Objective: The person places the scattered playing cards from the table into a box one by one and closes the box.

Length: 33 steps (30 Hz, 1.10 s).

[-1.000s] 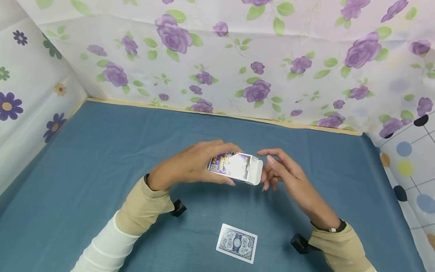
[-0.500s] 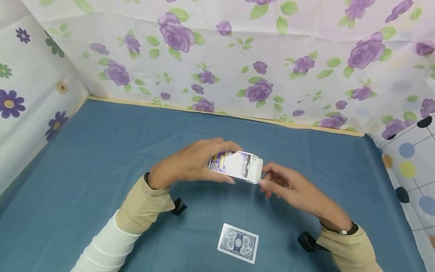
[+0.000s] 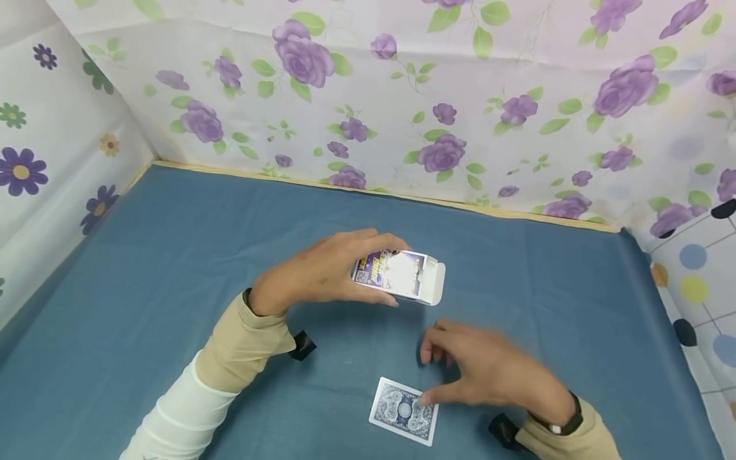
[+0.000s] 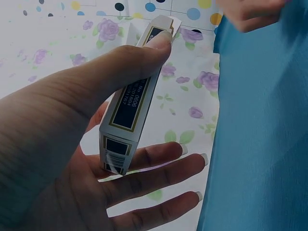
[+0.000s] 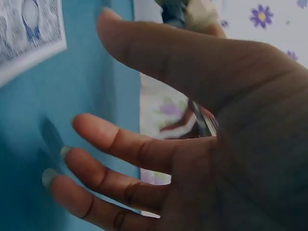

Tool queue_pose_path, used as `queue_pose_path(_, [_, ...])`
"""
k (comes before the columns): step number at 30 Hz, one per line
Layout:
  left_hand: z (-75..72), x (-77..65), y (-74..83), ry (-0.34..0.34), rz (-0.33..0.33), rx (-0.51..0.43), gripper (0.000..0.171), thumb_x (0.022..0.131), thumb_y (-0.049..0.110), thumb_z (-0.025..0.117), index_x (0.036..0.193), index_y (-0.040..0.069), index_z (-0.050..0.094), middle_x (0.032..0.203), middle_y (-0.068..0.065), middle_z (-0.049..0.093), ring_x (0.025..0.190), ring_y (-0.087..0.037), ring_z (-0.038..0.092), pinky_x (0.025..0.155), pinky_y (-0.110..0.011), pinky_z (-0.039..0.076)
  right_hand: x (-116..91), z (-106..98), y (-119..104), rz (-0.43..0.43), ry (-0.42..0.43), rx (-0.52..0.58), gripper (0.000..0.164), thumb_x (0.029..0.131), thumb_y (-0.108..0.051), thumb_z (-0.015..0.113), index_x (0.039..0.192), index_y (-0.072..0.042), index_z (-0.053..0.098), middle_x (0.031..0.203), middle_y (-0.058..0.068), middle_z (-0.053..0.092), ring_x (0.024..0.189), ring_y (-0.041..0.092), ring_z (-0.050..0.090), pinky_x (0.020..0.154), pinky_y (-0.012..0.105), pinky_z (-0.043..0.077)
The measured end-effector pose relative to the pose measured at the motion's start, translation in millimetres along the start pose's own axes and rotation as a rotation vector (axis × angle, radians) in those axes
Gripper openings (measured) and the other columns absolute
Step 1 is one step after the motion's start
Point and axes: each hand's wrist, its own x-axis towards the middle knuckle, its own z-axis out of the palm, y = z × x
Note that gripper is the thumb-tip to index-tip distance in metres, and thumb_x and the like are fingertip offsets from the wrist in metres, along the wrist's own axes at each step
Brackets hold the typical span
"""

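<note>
My left hand (image 3: 322, 271) grips a playing-card box (image 3: 397, 273), thumb along the near edge and fingers at the far one. The box is white with purple and yellow print, and its white end flap stands out toward the right. In the left wrist view the card box (image 4: 130, 103) shows a dark gold-framed side and a barcode on its end. A single playing card (image 3: 397, 418) lies back up, blue and white, on the table. Over its right edge reaches the thumb of my right hand (image 3: 489, 367), fingers apart and holding nothing. The right wrist view shows a corner of the card (image 5: 29, 33).
A blue cloth (image 3: 230, 211) covers the table. Behind it rises a white wall sheet (image 3: 368, 83) with purple roses, and dotted sheeting (image 3: 698, 287) stands at the right. Black wrist-camera mounts hang below both cuffs.
My right hand has left the box's flap end and moved down toward me, to the playing card, its fingers spreading. The left hand still holds the box in nearly the same place.
</note>
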Motion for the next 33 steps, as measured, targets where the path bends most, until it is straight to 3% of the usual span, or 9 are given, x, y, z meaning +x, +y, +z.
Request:
queue_pose_path(5, [-1.5,0.1,0.0,-0.005,-0.005,-0.008,0.064,0.081,0.052,0.074,0.137,0.029,0.054,0.096,0.009,0.054,0.077,-0.008,0.05,0.064,-0.028,0.046,3,18,-14,-0.002,-0.077,-0.055,0.057,0.063,-0.073,0.074,0.095,-0.03,0.053,0.088,-0.013,0.048,0.079,0.007,0.045,0.065,0.029,0.04])
queue_pose_path(12, [-1.8,3.0,-1.9,-0.008,0.004,-0.003,0.064,0.081,0.052,0.074,0.137,0.029,0.054,0.097,0.008,0.054,0.078,-0.009,0.05,0.065,-0.028,0.046,8,33,-23,0.021,-0.04,-0.267,0.063,0.054,-0.065,0.083,0.085,-0.026,0.046,0.085,-0.011,0.038,0.079,0.011,0.038,0.068,0.033,0.035])
queue_pose_path(15, [-0.5,4.0,-1.5,-0.016,0.007,0.001,0.065,0.081,0.053,0.074,0.137,0.028,0.054,0.097,0.008,0.054,0.078,-0.008,0.05,0.066,-0.028,0.045,10,36,-23,0.037,-0.041,-0.309,0.062,0.052,-0.062,0.086,0.082,-0.025,0.045,0.084,-0.01,0.037,0.079,0.012,0.037,0.069,0.035,0.033])
queue_pose_path(25, [-2.3,3.1,-1.3,-0.009,0.008,-0.002,0.064,0.081,0.05,0.075,0.137,0.028,0.054,0.097,0.008,0.054,0.078,-0.008,0.05,0.066,-0.028,0.046,12,31,-17,-0.014,-0.053,-0.194,0.054,0.061,-0.05,0.087,0.079,-0.022,0.044,0.079,-0.009,0.039,0.077,0.012,0.038,0.07,0.036,0.032])
queue_pose_path(33, [-0.9,-0.6,-3.3,-0.009,-0.014,-0.006,0.065,0.081,0.053,0.074,0.137,0.029,0.053,0.097,0.008,0.054,0.077,-0.009,0.05,0.065,-0.029,0.046,12,27,-14,0.007,-0.048,-0.106,0.049,0.068,-0.042,0.086,0.084,-0.025,0.044,0.072,-0.009,0.039,0.07,0.01,0.039,0.066,0.033,0.033])
